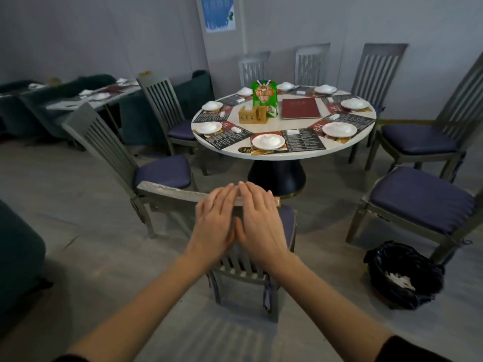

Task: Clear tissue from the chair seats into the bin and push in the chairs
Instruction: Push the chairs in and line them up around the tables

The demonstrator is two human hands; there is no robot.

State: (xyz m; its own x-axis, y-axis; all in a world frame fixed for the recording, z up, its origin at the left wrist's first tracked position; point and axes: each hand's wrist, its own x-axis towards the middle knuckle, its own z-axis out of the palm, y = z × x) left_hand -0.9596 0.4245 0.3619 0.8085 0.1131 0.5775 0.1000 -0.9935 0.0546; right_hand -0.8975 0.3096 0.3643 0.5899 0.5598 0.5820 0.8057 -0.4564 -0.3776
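A grey slat-backed chair (167, 192) with a blue cushion stands right in front of me, facing the round table (350, 142). My left hand (214, 220) and my right hand (261, 220) lie flat side by side on its top rail, fingers stretched out and holding nothing. At the lower right sits a bin (379, 257) lined with a black bag, with white tissue (400, 279) inside. Most of this chair's seat is hidden behind its back and my hands. No tissue shows on the blue seats I can see.
More grey chairs ring the table, pulled out: one at the left (162, 171), two at the right (420, 199) (418, 138), several at the back. The table holds plates, placemats, a red menu (300, 108) and a green bag (264, 96). Teal booths stand left.
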